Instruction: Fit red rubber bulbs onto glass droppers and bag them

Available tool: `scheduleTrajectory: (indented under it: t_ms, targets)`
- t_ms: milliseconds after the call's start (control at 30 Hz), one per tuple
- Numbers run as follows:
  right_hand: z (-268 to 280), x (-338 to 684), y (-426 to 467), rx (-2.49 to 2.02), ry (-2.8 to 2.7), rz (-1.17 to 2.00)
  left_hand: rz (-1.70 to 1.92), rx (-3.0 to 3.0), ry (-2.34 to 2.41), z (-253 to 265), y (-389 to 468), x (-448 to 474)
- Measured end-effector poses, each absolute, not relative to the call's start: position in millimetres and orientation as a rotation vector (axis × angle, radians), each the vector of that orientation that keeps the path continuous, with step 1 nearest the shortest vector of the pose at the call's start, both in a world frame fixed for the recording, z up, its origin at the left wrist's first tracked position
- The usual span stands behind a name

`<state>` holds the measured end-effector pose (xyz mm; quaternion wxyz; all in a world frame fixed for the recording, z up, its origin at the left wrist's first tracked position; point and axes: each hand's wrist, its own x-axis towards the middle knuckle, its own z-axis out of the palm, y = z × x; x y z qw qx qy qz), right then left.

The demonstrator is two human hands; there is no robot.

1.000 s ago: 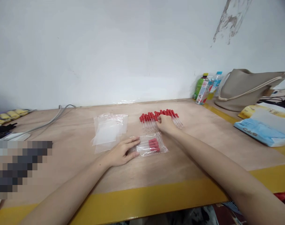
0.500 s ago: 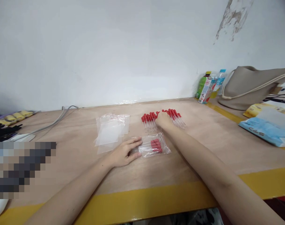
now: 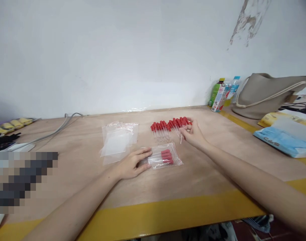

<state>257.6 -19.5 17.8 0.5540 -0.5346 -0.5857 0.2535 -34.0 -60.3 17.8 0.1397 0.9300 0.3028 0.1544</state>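
Note:
My left hand (image 3: 132, 164) lies flat with its fingers stretched out, resting on the left end of a clear zip bag (image 3: 177, 157). Inside that bag are several droppers (image 3: 167, 156) with red rubber bulbs and thin clear tubes, bulbs toward the right. Behind the bag, a row of loose red-bulbed droppers (image 3: 163, 126) lies side by side on the table, bulbs toward the wall. At the right end of the row, my right hand (image 3: 194, 134) is curled round the outermost droppers, thumb on the near side. Its fingers partly hide them.
Flat clear zip bags (image 3: 117, 142) overlap left of the droppers. A grey cable (image 3: 62, 125) runs along the left. Bottles (image 3: 219, 95), a grey-beige bag (image 3: 265, 93) and a blue tissue pack (image 3: 281, 140) stand at the right. Yellow tape (image 3: 168, 217) lines the table's front edge.
My right hand has moved from the middle of the row to its right end. The right-hand droppers now sit closer to the left ones, narrowing the gap. My left hand stays put.

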Motion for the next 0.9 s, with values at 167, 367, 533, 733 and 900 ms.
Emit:
scheduleTrajectory:
  t_ms: [167,367,533,733,900]
  targets:
    - [-3.8,253.1,-42.4,-1.186,-1.155,0.779,0.435,2.7,0.878,17.4,-59.8,-33.6]
    - [-10.9,232.2,-47.8,-1.063,-0.981,1.006,0.414,2.706,0.887,18.0,-60.9,-33.1]
    - [-5.4,233.1,-59.1,-1.095,-1.008,1.132,0.413,2.706,0.903,19.4,-61.9,-32.4]
    - [-0.9,237.2,-62.4,-1.173,-1.252,1.141,0.438,2.687,0.918,21.6,-63.7,-31.8]
    - [1.6,240.1,-60.4,-1.146,-1.444,1.088,0.434,2.689,0.921,21.6,-63.4,-31.8]
